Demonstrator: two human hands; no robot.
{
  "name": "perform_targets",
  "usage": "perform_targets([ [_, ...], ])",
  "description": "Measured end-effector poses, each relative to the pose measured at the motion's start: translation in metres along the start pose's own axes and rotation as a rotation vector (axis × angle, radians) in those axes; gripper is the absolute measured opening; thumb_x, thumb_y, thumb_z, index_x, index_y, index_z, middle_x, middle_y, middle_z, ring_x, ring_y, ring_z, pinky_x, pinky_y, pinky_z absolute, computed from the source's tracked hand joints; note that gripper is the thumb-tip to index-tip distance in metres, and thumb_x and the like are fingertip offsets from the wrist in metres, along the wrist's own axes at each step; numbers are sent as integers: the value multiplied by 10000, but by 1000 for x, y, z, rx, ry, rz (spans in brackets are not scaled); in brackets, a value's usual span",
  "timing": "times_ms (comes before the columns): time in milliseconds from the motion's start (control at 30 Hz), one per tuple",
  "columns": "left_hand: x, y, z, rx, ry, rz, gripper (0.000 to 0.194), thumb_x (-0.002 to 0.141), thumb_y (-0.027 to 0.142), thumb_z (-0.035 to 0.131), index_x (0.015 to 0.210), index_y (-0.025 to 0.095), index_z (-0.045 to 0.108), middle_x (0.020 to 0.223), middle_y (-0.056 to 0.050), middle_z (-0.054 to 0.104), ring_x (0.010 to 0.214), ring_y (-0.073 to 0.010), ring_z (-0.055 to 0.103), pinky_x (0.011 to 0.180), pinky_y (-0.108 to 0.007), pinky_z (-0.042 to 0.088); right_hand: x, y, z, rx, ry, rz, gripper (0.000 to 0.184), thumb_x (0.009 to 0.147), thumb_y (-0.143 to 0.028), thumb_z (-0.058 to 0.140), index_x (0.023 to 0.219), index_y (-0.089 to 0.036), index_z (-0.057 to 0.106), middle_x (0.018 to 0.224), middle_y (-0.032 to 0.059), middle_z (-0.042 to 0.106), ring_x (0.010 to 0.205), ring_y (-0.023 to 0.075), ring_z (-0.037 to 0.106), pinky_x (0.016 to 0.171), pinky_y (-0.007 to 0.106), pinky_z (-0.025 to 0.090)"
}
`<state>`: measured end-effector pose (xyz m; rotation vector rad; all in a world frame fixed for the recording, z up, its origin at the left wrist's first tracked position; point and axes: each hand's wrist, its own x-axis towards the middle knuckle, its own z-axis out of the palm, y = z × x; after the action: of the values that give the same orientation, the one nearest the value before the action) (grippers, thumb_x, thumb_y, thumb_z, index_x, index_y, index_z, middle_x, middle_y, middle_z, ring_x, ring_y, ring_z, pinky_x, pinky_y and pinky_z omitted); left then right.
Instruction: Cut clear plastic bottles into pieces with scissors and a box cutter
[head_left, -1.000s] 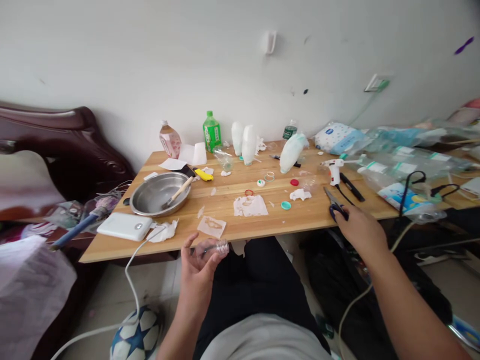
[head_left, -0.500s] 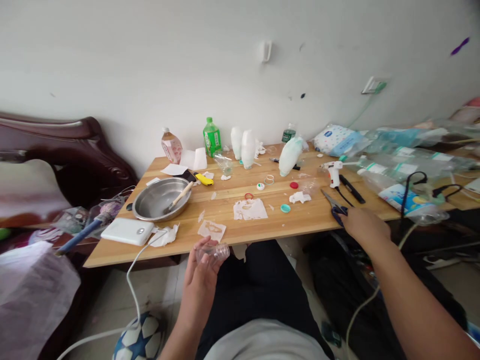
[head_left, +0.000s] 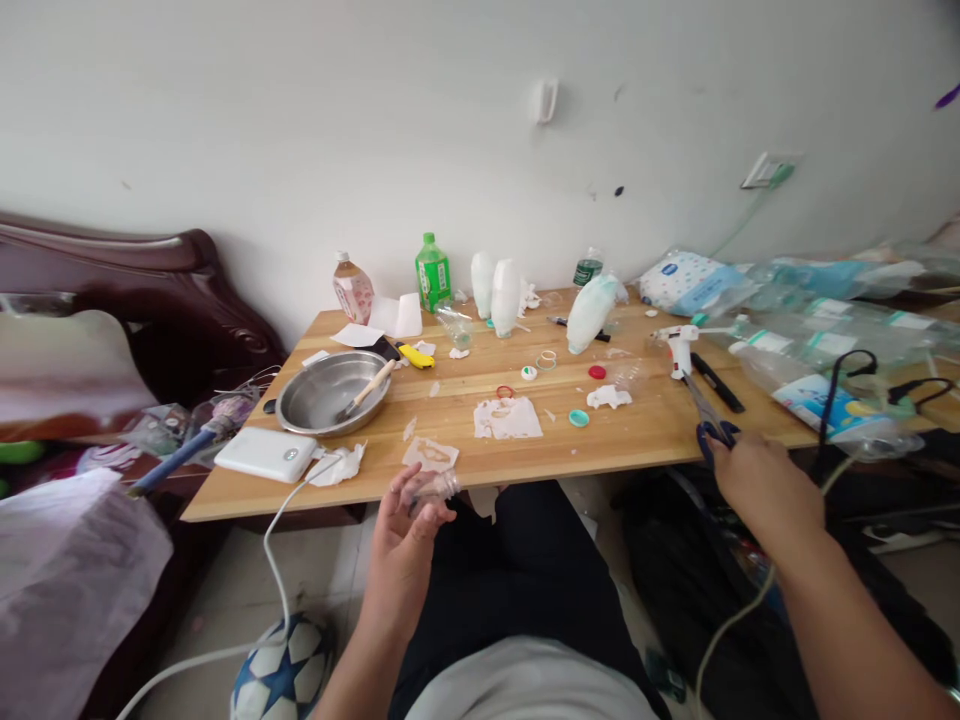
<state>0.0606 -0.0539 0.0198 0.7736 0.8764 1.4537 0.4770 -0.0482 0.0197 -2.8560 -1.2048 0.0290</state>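
Just off the table's front edge, my left hand (head_left: pixel 401 545) holds a small clear plastic bottle piece (head_left: pixel 441 486), its ridged neck pointing right. At the right side of the table, my right hand (head_left: pixel 769 490) is closed around the dark blue handles of a pair of scissors (head_left: pixel 705 408). Their blades point away from me, toward the white glue gun (head_left: pixel 681 350). A black stick-like tool (head_left: pixel 716 383) lies just to the right of the blades. Torn white paper (head_left: pixel 508 418) and a teal cap (head_left: pixel 578 418) lie between my hands.
A steel bowl (head_left: pixel 300 400) with a wooden-handled brush and a white power bank (head_left: pixel 264 456) occupy the table's left. White-covered bottles (head_left: pixel 506 297) and a green bottle (head_left: pixel 433 275) stand at the back. Clear plastic bottles (head_left: pixel 825 315) pile up at right. A white cable (head_left: pixel 276 560) hangs down.
My right hand has moved right with the scissors, whose blades have swung to point more straight ahead. The fingers of my left hand have loosened a little around the bottle piece.
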Motion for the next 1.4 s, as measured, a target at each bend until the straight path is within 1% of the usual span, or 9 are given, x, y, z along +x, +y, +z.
perform_targets([
  [133, 1, -4, -4, 22, 5, -10, 523, 741, 297, 845, 1232, 303, 667, 1131, -36, 643, 791, -120, 649, 791, -300, 577, -10, 3, -1, 32, 33, -7, 569, 1039, -457, 243, 1251, -47, 574, 1156, 269, 681, 1043, 414, 682, 811, 460, 504],
  [267, -2, -2, -1, -1, -9, -55, 491, 762, 285, 834, 1225, 304, 673, 1081, -15, 644, 776, -112, 656, 821, -319, 583, -14, -1, -5, 45, 125, -20, 566, 1043, -475, 249, 1362, -70, 483, 1256, 245, 641, 1126, 379, 653, 874, 428, 501],
  [400, -4, 0, 0, 31, -4, -66, 537, 761, 296, 838, 1266, 314, 658, 1053, -5, 671, 761, -106, 659, 834, -306, 576, -14, -3, -8, 33, 165, -27, 552, 1048, -451, 224, 1388, -90, 467, 1297, 256, 609, 1182, 398, 614, 894, 468, 493],
  [567, -1, -1, -6, 184, 16, -44, 537, 746, 342, 844, 1247, 264, 665, 1051, -43, 735, 784, -143, 683, 814, -298, 567, -9, -4, -6, 21, 102, 5, 544, 1042, -413, 250, 1292, -13, 521, 1193, 310, 629, 1109, 440, 643, 849, 518, 506],
  [733, 13, 12, -1, 288, -37, 3, 524, 766, 369, 823, 1248, 249, 655, 1190, -87, 735, 943, -206, 707, 775, -284, 567, 0, -6, -4, 34, 38, 8, 503, 1036, -393, 253, 1279, -52, 532, 1197, 296, 647, 1107, 420, 659, 863, 515, 506],
  [867, 24, 27, 13, 295, -110, 24, 558, 795, 357, 797, 1313, 253, 618, 1304, -116, 693, 1151, -252, 664, 864, -293, 554, 5, -7, -3, 48, -3, 24, 520, 1032, -402, 253, 1299, -58, 537, 1224, 307, 643, 1086, 421, 668, 848, 511, 512],
  [1067, 28, 25, 17, 272, -104, 6, 661, 798, 330, 801, 1413, 330, 561, 1543, -90, 498, 1149, -210, 657, 969, -297, 519, 6, -5, -1, 42, -71, 37, 561, 1028, -425, 267, 1273, -27, 578, 1176, 300, 661, 1066, 441, 672, 843, 498, 508],
  [1300, 27, 24, 12, 283, -87, 6, 727, 795, 331, 804, 1458, 323, 507, 1412, -101, 622, 1089, -182, 677, 958, -281, 523, 20, -5, -3, 21, -91, 20, 522, 1009, -437, 338, 1153, -89, 699, 1205, 271, 676, 1079, 410, 677, 820, 472, 501],
  [1400, 28, 24, 12, 351, -89, 7, 680, 782, 348, 813, 1405, 294, 548, 1401, -115, 634, 1100, -197, 676, 968, -307, 528, 24, -5, 0, 27, -56, 5, 523, 1014, -440, 330, 1150, -107, 709, 1176, 259, 690, 1064, 390, 683, 808, 458, 502],
])
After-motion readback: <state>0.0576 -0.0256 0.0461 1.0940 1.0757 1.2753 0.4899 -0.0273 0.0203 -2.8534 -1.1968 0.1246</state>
